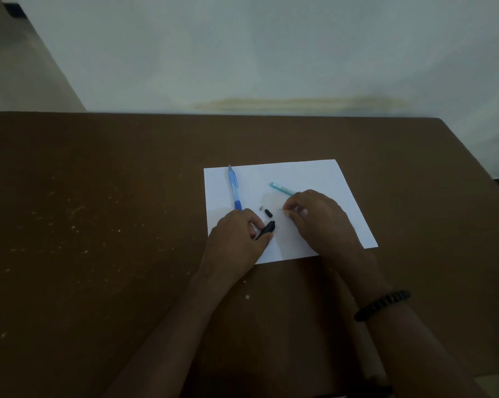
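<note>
Matt brown bench [99, 196], pale-speckled toward nine o'clock; smooth white paper sheet [314, 173]; translucent blue plastic pen [233, 188]; matt black plastic pen part [267, 229]; thin pin [282, 210], material unclear.

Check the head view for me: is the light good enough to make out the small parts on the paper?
Head view is dim, without glare; the white paper is its brightest area. Head view bends the table edges, being wide-angle. Head view is soft: the black piece the left hand holds reads clearly, the thin item the right hand pinches is too fine to identify.
</note>
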